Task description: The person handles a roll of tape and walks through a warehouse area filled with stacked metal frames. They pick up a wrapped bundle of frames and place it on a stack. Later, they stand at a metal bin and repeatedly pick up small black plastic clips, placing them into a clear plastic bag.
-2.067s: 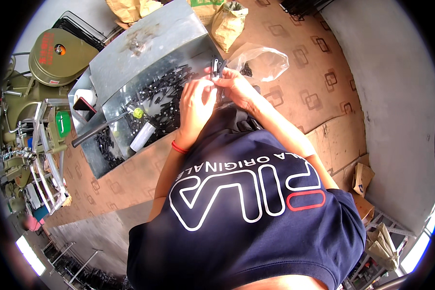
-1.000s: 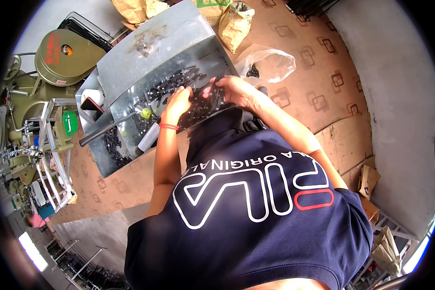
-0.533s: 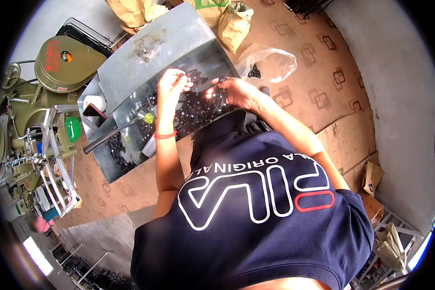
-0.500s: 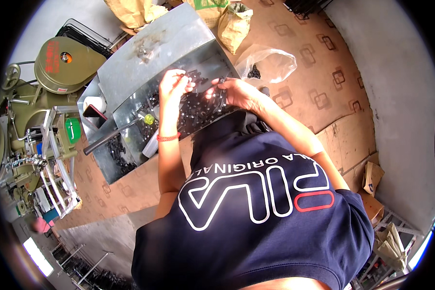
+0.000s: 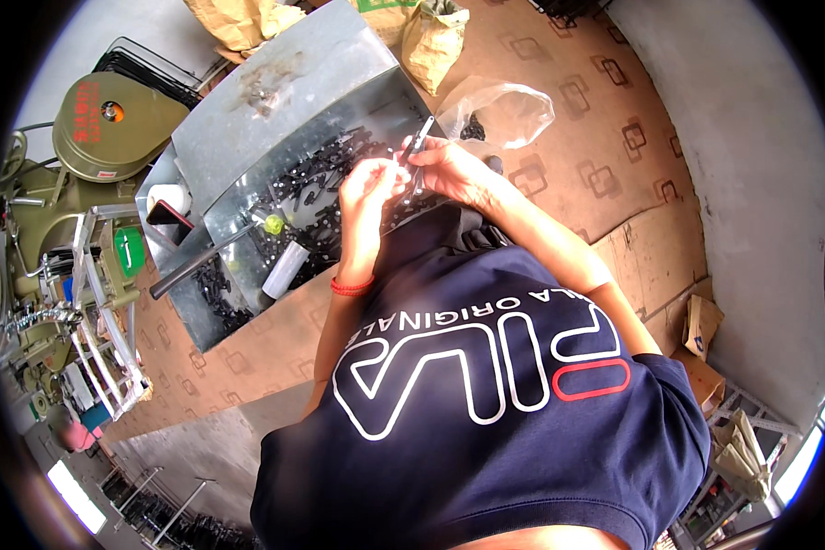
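Note:
Over a grey metal bin, my right hand point(image 5: 451, 170) is closed around slim dark rods point(image 5: 418, 143), and one of them points up and away with a pale, shiny tip. Close against it, my left hand point(image 5: 368, 190) has its fingertips pinched together beside the rods; whatever they hold is too small to make out. Many small black parts point(image 5: 316, 174) lie scattered in the bin's main compartment beneath both hands. A pale cylinder point(image 5: 286, 270) rests near the bin's front edge, beside a yellow-green object point(image 5: 273, 224).
A long dark-handled bar point(image 5: 197, 264) lies across the bin's left side. A phone point(image 5: 167, 214) and white roll point(image 5: 172, 196) sit in a side compartment. Green machinery point(image 5: 110, 128) stands left. Paper sacks point(image 5: 434, 41) and a clear plastic bag point(image 5: 513, 115) are beyond the bin.
My left hand has moved right and nearer me, meeting my right hand. The rods in my right hand now tilt upward. More of the bin's parts and the pale cylinder show.

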Demonstrator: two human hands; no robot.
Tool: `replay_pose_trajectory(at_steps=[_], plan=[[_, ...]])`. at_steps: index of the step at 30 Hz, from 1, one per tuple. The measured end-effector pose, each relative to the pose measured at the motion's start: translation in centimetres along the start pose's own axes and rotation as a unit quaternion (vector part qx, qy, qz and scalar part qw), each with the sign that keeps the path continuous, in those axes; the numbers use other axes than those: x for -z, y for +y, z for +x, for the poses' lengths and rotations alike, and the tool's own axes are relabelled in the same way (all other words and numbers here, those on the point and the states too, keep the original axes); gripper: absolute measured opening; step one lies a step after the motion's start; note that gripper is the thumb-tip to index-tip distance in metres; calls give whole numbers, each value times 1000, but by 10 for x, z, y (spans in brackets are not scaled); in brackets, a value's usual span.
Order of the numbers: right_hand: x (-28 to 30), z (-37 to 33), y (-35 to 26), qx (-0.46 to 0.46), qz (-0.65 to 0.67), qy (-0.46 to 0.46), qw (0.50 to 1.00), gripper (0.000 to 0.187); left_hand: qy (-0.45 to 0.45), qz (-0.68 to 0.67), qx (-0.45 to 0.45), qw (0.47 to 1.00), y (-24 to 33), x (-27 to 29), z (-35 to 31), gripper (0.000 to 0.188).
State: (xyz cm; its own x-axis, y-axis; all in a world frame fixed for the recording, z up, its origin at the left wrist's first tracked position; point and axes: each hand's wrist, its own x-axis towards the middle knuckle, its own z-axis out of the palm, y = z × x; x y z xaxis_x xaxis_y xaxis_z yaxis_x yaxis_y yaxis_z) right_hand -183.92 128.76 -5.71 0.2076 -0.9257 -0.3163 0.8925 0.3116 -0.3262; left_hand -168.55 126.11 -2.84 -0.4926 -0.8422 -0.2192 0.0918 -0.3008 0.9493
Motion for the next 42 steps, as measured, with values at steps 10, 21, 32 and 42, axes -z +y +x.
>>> replay_pose_trajectory(at_steps=[10, 21, 32, 42], plan=[[-4, -6, -1, 16, -12, -30, 999, 21, 28, -35, -8, 999, -3, -2, 2, 19], [-9, -9, 0, 19, -95, -20, 995, 15, -20, 92, -35, 995, -12, 9, 3, 20], [-4, -4, 1, 11, -98, 8, 995, 9, 6, 185, -35, 982, -6, 10, 6, 19], [0, 1, 6, 14, -90, 72, 993, 10, 0, 308, -120, 944, -4, 17, 3, 19]])
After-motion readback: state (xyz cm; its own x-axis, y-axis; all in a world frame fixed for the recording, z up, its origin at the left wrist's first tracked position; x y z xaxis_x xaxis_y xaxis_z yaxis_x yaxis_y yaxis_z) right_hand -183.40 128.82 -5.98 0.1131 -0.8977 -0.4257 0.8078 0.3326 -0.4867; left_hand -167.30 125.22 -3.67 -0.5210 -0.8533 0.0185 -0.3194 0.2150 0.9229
